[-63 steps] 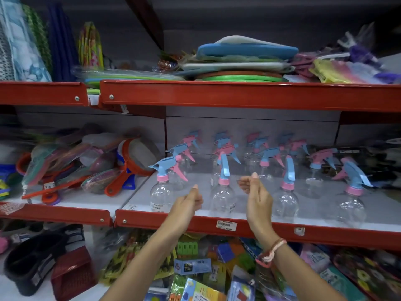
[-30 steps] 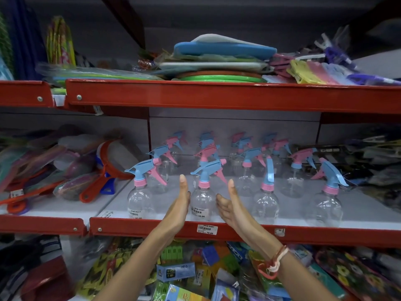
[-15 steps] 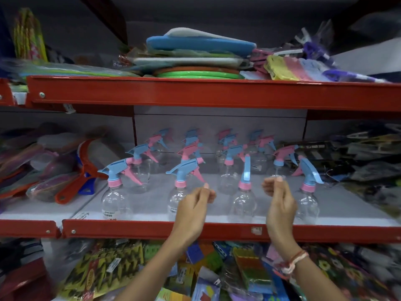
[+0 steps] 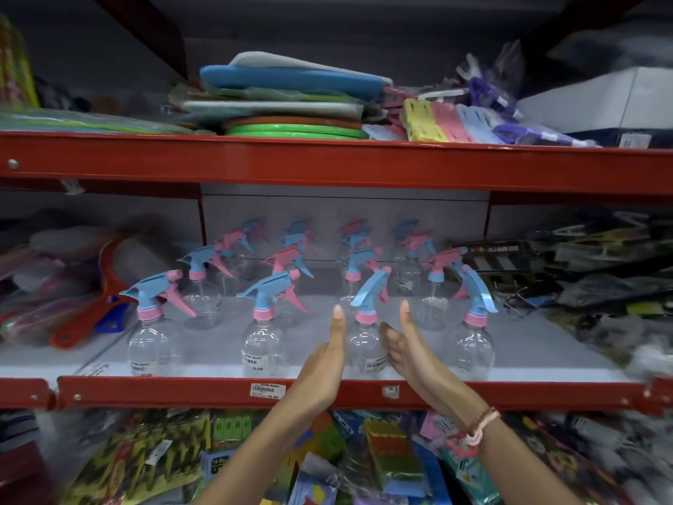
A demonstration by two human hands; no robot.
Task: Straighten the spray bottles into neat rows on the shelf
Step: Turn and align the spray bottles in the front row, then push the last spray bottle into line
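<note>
Nearest us, our left hand point(image 4: 324, 362) and right hand point(image 4: 408, 349) are both open and flat, palms facing each other on either side of the third spray bottle point(image 4: 366, 344) in the front row. Whether the palms touch its clear body we cannot tell. It stands at the front edge of the shelf point(image 4: 364, 393), between the second bottle point(image 4: 264, 344) and the fourth bottle point(image 4: 473, 340), with the first bottle point(image 4: 154, 344) towards the shelf's left end.

We judge the risk to be tipping: these bottles look empty and light, so a push from one palm alone could topple the bottle off the front edge, or knock its trigger head into the rear rows point(image 4: 357, 256) close behind.

A white label on the second bottle reads "35.00"; the price tag point(image 4: 265, 391) on the red front lip is too blurred to read.
</note>
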